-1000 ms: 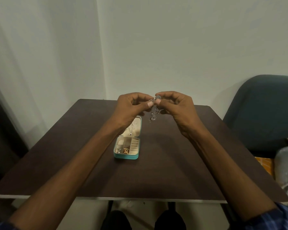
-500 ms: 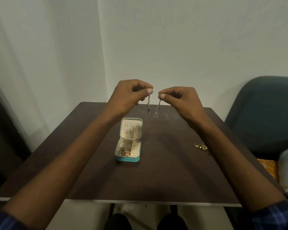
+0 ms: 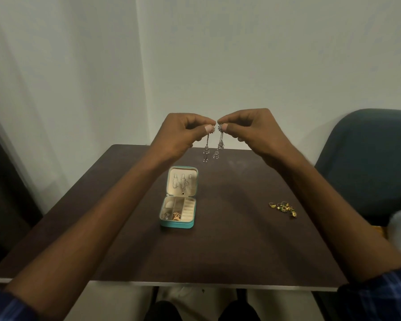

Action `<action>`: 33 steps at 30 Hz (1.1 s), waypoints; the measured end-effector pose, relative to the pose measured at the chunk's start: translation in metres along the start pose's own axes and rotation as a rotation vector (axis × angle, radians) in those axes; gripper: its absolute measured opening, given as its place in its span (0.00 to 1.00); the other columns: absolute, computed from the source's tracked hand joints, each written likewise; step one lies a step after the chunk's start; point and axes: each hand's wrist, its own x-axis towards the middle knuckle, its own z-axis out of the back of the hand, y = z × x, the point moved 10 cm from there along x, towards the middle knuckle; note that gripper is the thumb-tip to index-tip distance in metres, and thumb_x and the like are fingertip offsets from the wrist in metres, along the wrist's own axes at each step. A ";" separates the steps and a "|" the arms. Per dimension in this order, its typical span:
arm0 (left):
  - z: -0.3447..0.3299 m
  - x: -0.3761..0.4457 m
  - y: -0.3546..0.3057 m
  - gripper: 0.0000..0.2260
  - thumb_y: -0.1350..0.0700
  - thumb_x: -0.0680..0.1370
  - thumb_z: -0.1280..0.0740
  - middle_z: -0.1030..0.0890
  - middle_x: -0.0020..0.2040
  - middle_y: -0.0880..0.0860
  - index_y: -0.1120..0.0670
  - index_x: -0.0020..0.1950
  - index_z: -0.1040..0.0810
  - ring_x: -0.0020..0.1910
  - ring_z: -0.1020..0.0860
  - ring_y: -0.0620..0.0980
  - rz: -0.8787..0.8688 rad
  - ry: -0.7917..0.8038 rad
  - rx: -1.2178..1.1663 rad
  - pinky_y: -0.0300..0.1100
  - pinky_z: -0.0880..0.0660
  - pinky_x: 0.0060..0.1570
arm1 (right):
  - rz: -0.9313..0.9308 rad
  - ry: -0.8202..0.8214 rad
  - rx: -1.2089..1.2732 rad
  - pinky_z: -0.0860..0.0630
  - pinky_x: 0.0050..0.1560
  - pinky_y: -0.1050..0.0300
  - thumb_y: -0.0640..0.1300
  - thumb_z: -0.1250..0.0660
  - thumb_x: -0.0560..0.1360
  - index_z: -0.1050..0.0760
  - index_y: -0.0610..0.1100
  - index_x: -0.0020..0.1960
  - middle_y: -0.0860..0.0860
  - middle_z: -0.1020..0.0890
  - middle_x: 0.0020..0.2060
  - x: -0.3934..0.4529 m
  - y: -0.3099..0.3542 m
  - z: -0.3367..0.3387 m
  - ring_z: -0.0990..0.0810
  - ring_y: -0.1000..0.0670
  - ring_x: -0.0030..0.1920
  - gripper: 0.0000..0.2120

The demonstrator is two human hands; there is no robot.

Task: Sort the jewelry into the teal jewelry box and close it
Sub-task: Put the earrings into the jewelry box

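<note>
**Silver drop earrings held above the open box**

Silver and dangling, two long drop earrings hang side by side in the air over the far half of the dark counter (image 3: 229,251). The left hand (image 3: 178,137) pinches the top of the left earring (image 3: 206,147) between thumb and forefinger; the right hand (image 3: 250,133) pinches the right earring (image 3: 219,144) the same way. The two hands are close, the pinching fingertips nearly meeting, and each earring's long axis hangs straight down.

The teal jewelry box (image 3: 178,213) lies open on the counter below the hands and nearer the person, a little to the left, so the left hand is the nearer one. Its lid (image 3: 182,181) stands up, with chains hanging inside. Its tray compartments hold a few small pieces, one gold-coloured.

A small cluster of gold jewelry (image 3: 284,208) lies on the counter well to the right of the box, under the right forearm, not yet sorted.

Judging from this, the coming move is down and toward the person, lowering each earring into the box.
</note>
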 end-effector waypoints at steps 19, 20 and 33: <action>0.008 -0.003 0.001 0.03 0.56 0.74 0.30 0.17 0.38 0.48 0.52 0.46 0.17 0.35 0.22 0.42 -0.010 -0.084 -0.029 0.34 0.27 0.32 | 0.044 0.098 -0.159 0.30 0.34 0.71 0.43 0.30 0.73 0.17 0.43 0.46 0.55 0.19 0.33 0.006 0.011 -0.015 0.23 0.63 0.32 0.05; 0.008 -0.004 0.002 0.02 0.56 0.74 0.30 0.17 0.38 0.48 0.52 0.45 0.17 0.35 0.22 0.42 -0.012 -0.085 -0.027 0.34 0.27 0.33 | 0.042 0.087 -0.163 0.30 0.33 0.69 0.44 0.30 0.73 0.17 0.44 0.45 0.55 0.19 0.32 0.006 0.011 -0.014 0.24 0.62 0.31 0.04; -0.005 -0.022 0.063 0.02 0.59 0.74 0.31 0.19 0.38 0.51 0.56 0.46 0.19 0.33 0.23 0.41 0.149 -0.087 -0.071 0.33 0.27 0.32 | -0.053 0.213 -0.350 0.27 0.38 0.68 0.43 0.30 0.73 0.17 0.43 0.47 0.50 0.16 0.40 -0.048 -0.066 -0.071 0.20 0.55 0.37 0.06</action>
